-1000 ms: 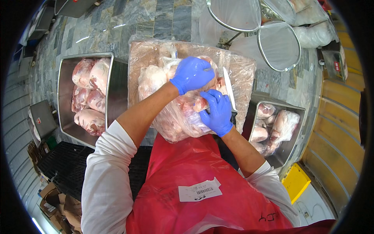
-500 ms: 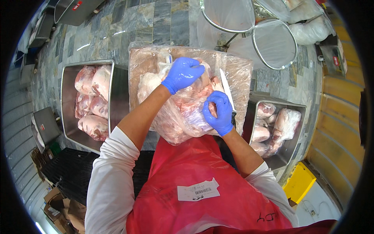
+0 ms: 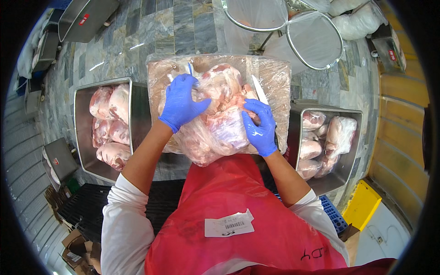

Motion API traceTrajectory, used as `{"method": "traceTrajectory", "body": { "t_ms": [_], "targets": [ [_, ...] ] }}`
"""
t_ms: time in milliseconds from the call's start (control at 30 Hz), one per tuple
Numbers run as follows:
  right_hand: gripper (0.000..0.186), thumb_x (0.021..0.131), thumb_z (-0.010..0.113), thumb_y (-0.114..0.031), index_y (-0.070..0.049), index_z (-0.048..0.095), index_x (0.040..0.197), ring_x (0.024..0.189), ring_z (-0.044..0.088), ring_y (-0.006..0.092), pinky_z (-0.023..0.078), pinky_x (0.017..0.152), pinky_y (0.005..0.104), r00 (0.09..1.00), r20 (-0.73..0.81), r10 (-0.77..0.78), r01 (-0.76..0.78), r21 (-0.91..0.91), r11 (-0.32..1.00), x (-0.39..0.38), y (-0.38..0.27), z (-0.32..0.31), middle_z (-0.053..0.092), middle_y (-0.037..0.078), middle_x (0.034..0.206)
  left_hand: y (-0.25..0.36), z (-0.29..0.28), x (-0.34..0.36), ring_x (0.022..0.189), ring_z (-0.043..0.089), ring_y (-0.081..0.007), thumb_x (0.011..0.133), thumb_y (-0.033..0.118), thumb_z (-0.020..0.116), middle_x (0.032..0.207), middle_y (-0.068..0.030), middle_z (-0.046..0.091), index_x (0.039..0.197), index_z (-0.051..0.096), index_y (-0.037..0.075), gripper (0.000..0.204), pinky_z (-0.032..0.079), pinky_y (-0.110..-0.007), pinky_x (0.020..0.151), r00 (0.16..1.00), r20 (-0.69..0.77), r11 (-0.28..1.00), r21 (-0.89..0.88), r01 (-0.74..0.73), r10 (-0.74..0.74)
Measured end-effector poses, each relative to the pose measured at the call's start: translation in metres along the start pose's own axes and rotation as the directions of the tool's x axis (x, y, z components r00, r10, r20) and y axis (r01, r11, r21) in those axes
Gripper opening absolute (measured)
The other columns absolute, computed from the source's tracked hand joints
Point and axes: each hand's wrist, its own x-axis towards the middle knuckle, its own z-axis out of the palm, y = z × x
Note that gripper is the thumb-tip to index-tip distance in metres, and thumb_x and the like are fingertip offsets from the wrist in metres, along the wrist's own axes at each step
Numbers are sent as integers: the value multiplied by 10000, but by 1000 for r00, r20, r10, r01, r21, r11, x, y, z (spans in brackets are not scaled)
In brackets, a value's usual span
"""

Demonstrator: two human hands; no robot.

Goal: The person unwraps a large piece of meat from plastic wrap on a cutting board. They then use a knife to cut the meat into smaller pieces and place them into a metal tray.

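Now, in the middle of the frame, a large piece of raw meat (image 3: 220,114) lies on a worktop (image 3: 275,78) that is covered with clear plastic film. The left hand (image 3: 179,103), in a blue glove, rests flat on the upper left part of the meat with the fingers spread out, so it presses on it and does not close around anything. The right hand (image 3: 259,126), also in a blue glove, lies on the right side of the meat with the fingers curved around its edge; it grips the meat lightly. Just above the right hand a knife (image 3: 260,90) with a pale blade lies on the film, its tip pointing to the upper part of the frame; it looks just beside the fingertips, but I cannot tell if it touches them. At the left of the frame a steel tray (image 3: 137,98) holds several more pieces of meat, and at the right another steel tray (image 3: 350,151) holds similar pieces. In the upper right there are two round metal hoops with plastic bags (image 3: 316,39) hanging in them. At the bottom of the frame the person wears a red apron (image 3: 238,201) with a white paper label (image 3: 228,224) on it, over white sleeves.
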Motion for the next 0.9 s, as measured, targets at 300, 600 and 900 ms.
{"method": "traceTrajectory", "body": {
  "t_ms": [300,600,900],
  "targets": [
    [290,889,744,-62,-49,707,1176,1157,635,342,482,995,428,998,48,-41,53,-276,960,-10,-6,-25,681,179,1247,-9,18,-6,1018,612,-409,847,178,681,1053,-186,642,1073,609,35,277,472,-501,904,979,-192,995,-87,51,-67],
    [459,860,825,-292,-6,603,1142,1062,580,422,481,902,505,918,96,384,-187,-749,635,-172,62,-106,612,224,1120,-4,22,-20,1101,601,-360,867,249,668,1134,-156,643,1094,639,45,307,432,-503,976,967,-197,987,-22,162,-163],
    [372,872,679,-184,-47,511,1175,862,685,465,530,790,553,701,30,713,-551,-612,567,-143,32,-128,690,252,913,-6,26,-29,1075,614,-365,854,290,697,1119,-151,650,1097,625,66,338,456,-512,936,953,-257,983,53,178,-159]
  ]
}}
